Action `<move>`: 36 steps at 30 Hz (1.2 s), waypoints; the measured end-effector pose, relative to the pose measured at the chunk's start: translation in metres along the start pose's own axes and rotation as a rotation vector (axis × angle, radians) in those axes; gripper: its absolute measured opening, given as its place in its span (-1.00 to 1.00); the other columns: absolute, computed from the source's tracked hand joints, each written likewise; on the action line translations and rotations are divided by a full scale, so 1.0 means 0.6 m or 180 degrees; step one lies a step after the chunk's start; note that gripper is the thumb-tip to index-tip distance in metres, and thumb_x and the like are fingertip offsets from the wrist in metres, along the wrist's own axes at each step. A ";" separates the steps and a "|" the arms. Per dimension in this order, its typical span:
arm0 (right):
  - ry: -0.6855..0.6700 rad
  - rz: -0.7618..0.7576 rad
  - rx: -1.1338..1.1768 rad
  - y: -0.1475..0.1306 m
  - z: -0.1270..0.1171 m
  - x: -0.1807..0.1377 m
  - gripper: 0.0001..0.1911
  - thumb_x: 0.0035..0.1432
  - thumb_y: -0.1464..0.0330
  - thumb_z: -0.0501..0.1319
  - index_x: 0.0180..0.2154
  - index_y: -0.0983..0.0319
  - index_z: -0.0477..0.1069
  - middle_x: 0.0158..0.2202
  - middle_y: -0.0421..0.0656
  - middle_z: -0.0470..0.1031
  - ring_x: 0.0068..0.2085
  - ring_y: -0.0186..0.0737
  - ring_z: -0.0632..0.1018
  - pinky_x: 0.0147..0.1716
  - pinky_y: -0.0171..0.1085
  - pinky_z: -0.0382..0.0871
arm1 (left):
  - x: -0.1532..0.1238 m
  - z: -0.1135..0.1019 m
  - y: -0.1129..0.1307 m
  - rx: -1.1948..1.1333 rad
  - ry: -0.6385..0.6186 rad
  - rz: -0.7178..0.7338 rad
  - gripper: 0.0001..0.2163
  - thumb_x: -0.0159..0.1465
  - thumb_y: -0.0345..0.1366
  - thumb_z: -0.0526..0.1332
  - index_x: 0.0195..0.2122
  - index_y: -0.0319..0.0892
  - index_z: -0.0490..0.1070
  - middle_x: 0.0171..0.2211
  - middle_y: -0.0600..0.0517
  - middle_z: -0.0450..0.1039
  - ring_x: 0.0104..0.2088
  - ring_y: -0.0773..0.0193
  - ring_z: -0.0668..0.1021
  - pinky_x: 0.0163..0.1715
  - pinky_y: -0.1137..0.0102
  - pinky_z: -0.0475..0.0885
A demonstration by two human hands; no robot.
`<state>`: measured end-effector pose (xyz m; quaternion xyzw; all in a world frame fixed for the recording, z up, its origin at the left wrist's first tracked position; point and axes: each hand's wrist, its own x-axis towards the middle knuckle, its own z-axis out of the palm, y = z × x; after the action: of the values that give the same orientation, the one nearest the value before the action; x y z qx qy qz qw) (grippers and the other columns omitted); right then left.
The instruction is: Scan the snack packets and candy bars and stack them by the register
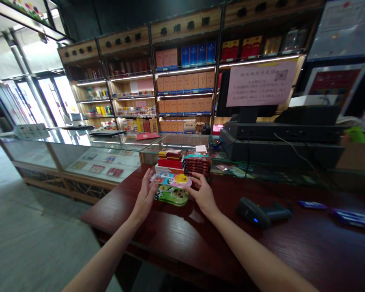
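Observation:
My left hand [144, 195] grips the left end of a pink-and-blue cartoon packet [170, 179] with a round yellow part on it. My right hand [203, 197] pinches the same packet's right end between thumb and fingers. Just below it lies a green packet [175, 196] with a cartoon bear face, in a small pile on the dark red table [167, 231]. What is inside these packets I cannot make out. Behind my hands stand a stack of red and yellow packs [170, 159] and a stack of dark red packets [197, 163].
Right of my hands lies a black barcode scanner [261, 213]. Purple packets [354, 219] sit at the far right. A monitor with a pink notice [258, 84] stands behind. Glass display counters [100, 162] run to the left, with stocked shelves [185, 83] at the back.

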<state>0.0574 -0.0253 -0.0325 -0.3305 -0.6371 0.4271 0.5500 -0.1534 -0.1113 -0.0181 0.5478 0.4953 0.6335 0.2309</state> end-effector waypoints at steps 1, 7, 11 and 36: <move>-0.0046 -0.0030 -0.0148 0.002 -0.001 -0.002 -0.32 -0.07 0.22 0.45 0.08 0.14 0.28 0.04 -0.02 0.56 0.07 -0.06 0.58 0.16 -0.01 0.37 | -0.002 -0.005 -0.003 0.0078 0.0001 -0.0009 -0.38 0.39 0.01 0.06 0.40 -0.03 -0.10 0.44 -0.12 -0.06 0.38 0.07 0.21 0.33 0.16 0.18; -0.0256 -0.0196 -0.0826 -0.005 -0.005 -0.014 -0.34 0.00 0.24 0.41 0.13 0.14 0.27 0.06 -0.03 0.56 0.11 -0.07 0.55 0.21 -0.01 0.29 | -0.004 -0.029 -0.030 0.0157 -0.0051 -0.0064 -0.38 0.37 0.06 0.07 0.38 -0.03 -0.03 0.44 -0.11 -0.05 0.35 0.03 0.26 0.33 0.12 0.19; -0.0351 -0.0201 -0.1020 -0.009 -0.009 -0.020 -0.33 0.00 0.29 0.40 0.14 0.14 0.27 0.07 -0.02 0.55 0.13 -0.06 0.54 0.21 -0.02 0.29 | -0.010 -0.031 -0.040 0.0090 -0.0046 -0.0071 -0.38 0.35 0.07 0.09 0.37 -0.03 0.02 0.42 -0.11 -0.01 0.36 0.00 0.23 0.33 0.09 0.18; -0.0599 -0.0151 -0.1177 -0.011 -0.014 -0.032 -0.33 0.02 0.32 0.39 0.17 0.13 0.28 0.04 -0.04 0.58 0.13 -0.03 0.54 0.18 0.01 0.30 | -0.022 -0.026 -0.029 0.0441 0.0038 -0.0122 -0.46 0.37 -0.03 0.09 0.32 -0.08 0.07 0.38 -0.13 0.10 0.37 0.07 0.22 0.34 0.12 0.17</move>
<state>0.0696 -0.0438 -0.0344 -0.3693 -0.7608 0.3188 0.4279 -0.1684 -0.1211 -0.0382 0.5490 0.5498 0.5964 0.2016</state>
